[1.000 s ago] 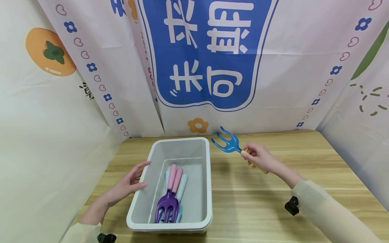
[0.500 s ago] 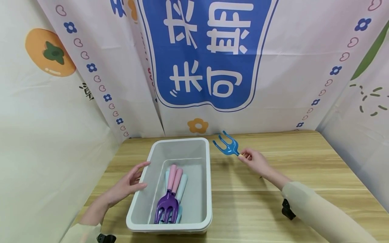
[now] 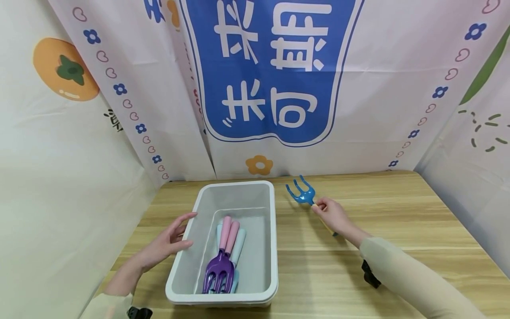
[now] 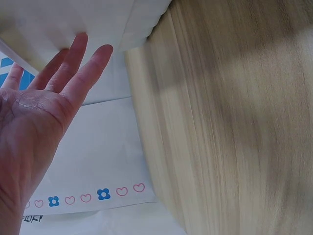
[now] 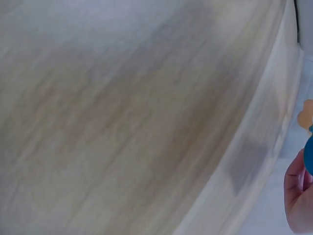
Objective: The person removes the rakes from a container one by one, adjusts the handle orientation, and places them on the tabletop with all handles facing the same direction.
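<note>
My right hand pinches the yellow handle of a blue three-pronged garden hand fork, near its neck. The fork is over the table to the right of a grey-white plastic bin, prongs pointing up and left. In the right wrist view, part of my right hand and a bit of the blue fork head show at the edge. My left hand has its fingertips at the bin's left rim. The left wrist view shows those fingers extended against the bin's outer wall.
Inside the bin lie a purple hand fork and other tools with pink handles and light-blue handles, overlapping. The bin stands on a wood-grain table. Printed cloth hangs behind and at both sides.
My right hand has moved left and slightly down toward the table, and the fork has dropped a little, then shifted slightly right. The left hand and bin have stayed in place.
</note>
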The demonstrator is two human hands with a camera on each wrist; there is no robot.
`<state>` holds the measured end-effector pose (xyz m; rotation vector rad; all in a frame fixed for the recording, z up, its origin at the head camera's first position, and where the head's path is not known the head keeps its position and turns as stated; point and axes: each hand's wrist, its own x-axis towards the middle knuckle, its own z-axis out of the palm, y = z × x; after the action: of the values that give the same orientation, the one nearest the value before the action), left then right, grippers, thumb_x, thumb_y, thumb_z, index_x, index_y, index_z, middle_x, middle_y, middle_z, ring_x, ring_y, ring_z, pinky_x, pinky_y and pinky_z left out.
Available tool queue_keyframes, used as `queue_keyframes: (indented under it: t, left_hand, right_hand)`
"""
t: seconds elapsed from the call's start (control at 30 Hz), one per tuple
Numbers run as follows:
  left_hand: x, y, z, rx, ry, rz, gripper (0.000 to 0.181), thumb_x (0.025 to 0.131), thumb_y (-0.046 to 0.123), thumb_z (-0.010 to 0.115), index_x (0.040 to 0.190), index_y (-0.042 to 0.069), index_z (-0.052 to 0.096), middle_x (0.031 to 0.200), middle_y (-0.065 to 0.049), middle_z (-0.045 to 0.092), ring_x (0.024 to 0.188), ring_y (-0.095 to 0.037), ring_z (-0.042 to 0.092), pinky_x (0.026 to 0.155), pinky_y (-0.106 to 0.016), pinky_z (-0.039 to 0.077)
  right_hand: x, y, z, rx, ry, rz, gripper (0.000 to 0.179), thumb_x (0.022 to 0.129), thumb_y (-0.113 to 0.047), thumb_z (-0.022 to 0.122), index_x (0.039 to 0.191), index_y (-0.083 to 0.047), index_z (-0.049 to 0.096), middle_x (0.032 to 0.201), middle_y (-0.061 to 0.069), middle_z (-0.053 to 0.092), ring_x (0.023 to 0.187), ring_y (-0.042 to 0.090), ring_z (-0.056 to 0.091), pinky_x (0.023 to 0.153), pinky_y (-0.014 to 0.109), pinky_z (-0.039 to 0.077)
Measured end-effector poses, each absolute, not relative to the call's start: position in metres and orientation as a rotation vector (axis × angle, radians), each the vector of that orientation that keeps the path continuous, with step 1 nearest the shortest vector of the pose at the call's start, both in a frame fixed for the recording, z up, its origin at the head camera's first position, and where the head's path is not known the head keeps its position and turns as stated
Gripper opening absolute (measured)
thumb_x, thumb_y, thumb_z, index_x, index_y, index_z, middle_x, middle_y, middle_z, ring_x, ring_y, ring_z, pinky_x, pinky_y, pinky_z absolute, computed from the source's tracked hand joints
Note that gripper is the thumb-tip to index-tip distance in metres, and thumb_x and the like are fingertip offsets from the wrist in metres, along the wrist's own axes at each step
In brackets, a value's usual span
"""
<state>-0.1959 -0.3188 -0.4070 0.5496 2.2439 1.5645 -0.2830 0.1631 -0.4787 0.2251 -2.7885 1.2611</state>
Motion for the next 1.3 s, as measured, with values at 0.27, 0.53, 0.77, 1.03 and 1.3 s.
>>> queue_keyframes:
  t: [0.27, 0.53, 0.77, 1.03, 1.3]
  left_hand:
    - [-0.194, -0.316, -0.405, 0.568, 2.247, 1.556, 0.070, 0.098, 0.009, 0.056, 0.154, 0.012, 0.014, 0.141, -0.041, 0.031, 0.116, -0.048, 0.050, 0.085, -0.040, 0.053]
    - [-0.193, -0.315, -0.403, 0.553, 2.244, 1.559, 0.070, 0.098, 0.008, 0.056, 0.154, 0.012, 0.015, 0.142, -0.040, 0.032, 0.117, -0.045, 0.051, 0.085, -0.040, 0.053]
    - [-0.195, -0.315, -0.404, 0.566, 2.275, 1.543, 0.071, 0.097, 0.009, 0.058, 0.154, 0.012, 0.016, 0.145, -0.040, 0.025, 0.119, -0.051, 0.046, 0.087, -0.037, 0.051]
    - [-0.196, -0.318, -0.405, 0.559, 2.248, 1.566, 0.071, 0.097, 0.008, 0.057, 0.154, 0.012, 0.014, 0.144, -0.039, 0.028, 0.120, -0.050, 0.046, 0.086, -0.039, 0.052]
    - [-0.196, -0.319, -0.407, 0.553, 2.266, 1.556, 0.071, 0.097, 0.009, 0.058, 0.154, 0.012, 0.015, 0.144, -0.040, 0.028, 0.119, -0.050, 0.047, 0.086, -0.039, 0.052]
  right_hand:
    - [-0.288, 0.161, -0.488, 0.169, -2.833, 1.250, 0.029, 0.097, -0.022, 0.060, 0.108, 0.005, 0.061, 0.095, 0.012, 0.064, 0.086, 0.025, 0.059, 0.074, 0.039, 0.050]
    - [-0.291, 0.163, -0.494, 0.153, -2.832, 1.247, 0.028, 0.097, -0.019, 0.059, 0.108, 0.006, 0.061, 0.095, 0.014, 0.064, 0.088, 0.027, 0.059, 0.078, 0.042, 0.050]
    - [-0.291, 0.160, -0.496, 0.143, -2.841, 1.234, 0.026, 0.097, -0.018, 0.061, 0.108, 0.006, 0.060, 0.090, 0.012, 0.063, 0.085, 0.026, 0.058, 0.077, 0.042, 0.050]
    - [-0.294, 0.159, -0.495, 0.127, -2.871, 1.212, 0.022, 0.091, -0.018, 0.068, 0.104, -0.001, 0.062, 0.088, 0.008, 0.064, 0.082, 0.023, 0.060, 0.074, 0.040, 0.050]
    - [-0.298, 0.160, -0.493, 0.146, -2.933, 1.212, 0.025, 0.089, -0.018, 0.069, 0.108, -0.002, 0.065, 0.090, 0.007, 0.065, 0.082, 0.022, 0.059, 0.076, 0.041, 0.049]
